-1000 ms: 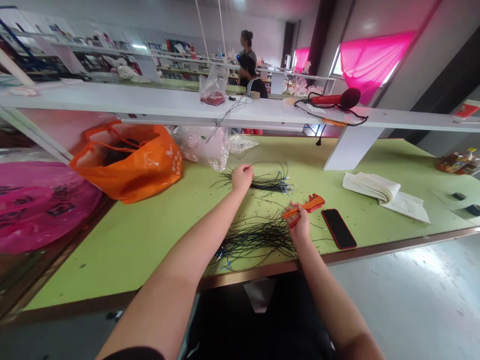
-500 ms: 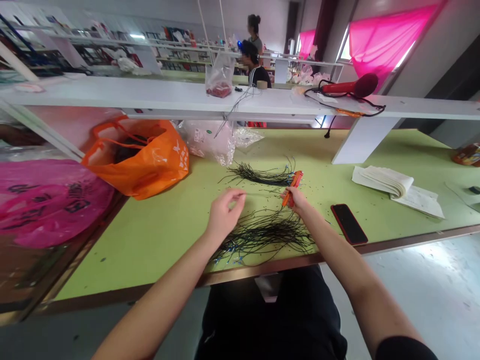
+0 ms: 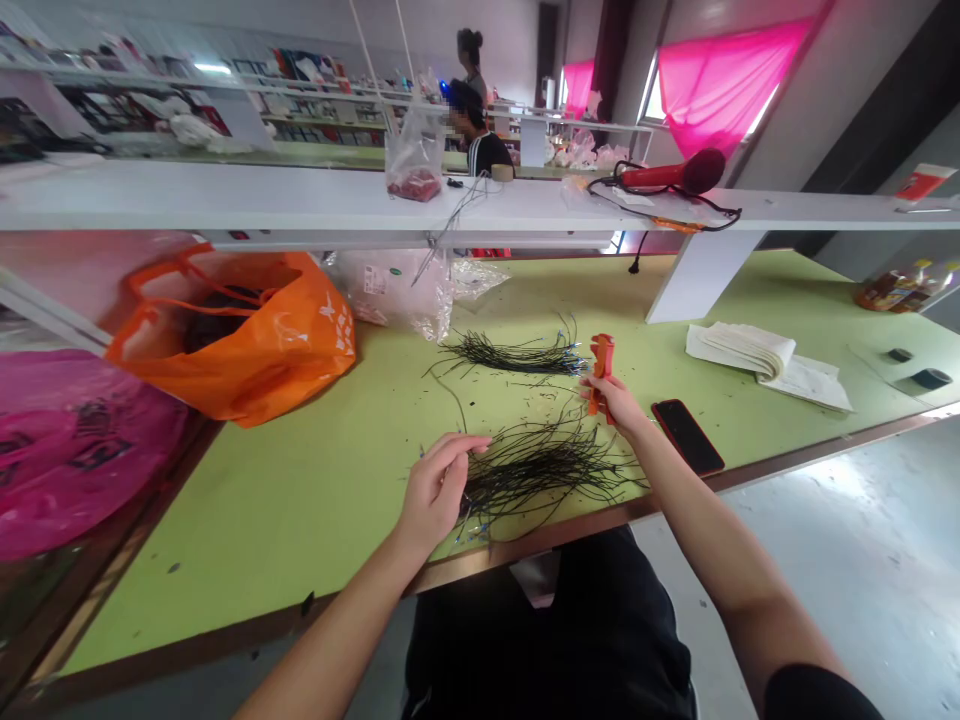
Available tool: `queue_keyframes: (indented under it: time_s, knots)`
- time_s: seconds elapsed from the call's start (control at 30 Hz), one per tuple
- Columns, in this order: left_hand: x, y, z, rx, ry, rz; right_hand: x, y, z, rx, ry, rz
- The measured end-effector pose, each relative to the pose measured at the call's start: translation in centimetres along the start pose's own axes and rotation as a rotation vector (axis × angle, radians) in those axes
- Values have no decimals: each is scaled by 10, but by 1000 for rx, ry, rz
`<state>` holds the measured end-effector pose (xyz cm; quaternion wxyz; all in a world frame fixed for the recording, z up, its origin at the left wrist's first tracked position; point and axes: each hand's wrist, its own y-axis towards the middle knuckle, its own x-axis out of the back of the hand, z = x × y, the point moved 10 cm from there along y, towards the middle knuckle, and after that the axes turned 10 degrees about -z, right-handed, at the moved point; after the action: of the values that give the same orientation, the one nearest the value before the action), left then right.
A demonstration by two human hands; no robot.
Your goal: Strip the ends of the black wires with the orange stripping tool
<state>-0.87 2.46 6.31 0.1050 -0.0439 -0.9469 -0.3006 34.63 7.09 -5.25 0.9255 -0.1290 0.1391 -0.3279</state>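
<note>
My right hand (image 3: pixel 613 398) is wrapped around an orange-red hand tool, which looks like a wire stripper (image 3: pixel 602 362), held upright above the table. My left hand (image 3: pixel 439 485) hovers at the left end of the near bundle of black wires (image 3: pixel 540 465). Its thumb and fingers are pressed together, and a thin black wire (image 3: pixel 459 398) curves up from them; the grip itself is partly hidden. Beyond both hands, a smaller bundle of black wires (image 3: pixel 517 352) lies with blue-tipped ends toward the right. Small dark clippings are scattered between the bundles.
A phone (image 3: pixel 688 437) and folded papers (image 3: pixel 765 362) lie to the right. An orange bag (image 3: pixel 292 340) and pink bag (image 3: pixel 75 450) stand left. A shelf (image 3: pixel 300 195) crosses the back, bearing a red corded tool (image 3: pixel 667 177). Another person (image 3: pixel 487 150) sits beyond it.
My left hand has moved down and toward me, to the near bundle. My right hand has shifted slightly right with the tool, which is now more upright. The view has turned right.
</note>
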Motion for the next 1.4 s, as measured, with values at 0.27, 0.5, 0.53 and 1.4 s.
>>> queue_keyframes:
  time_s: [0.27,0.5,0.53,1.4]
  knots:
    - [-19,-26,84,437,-149,-114,61,29,-8,-11,144,-206]
    - [-35,-32,92,452,-154,-87,-4,54,-2,-49,118,-106]
    - [-36,-30,88,440,-158,-80,-14,55,-1,-43,112,-91]
    - [-36,59,29,-114,637,396,-126,-88,17,5,659,623]
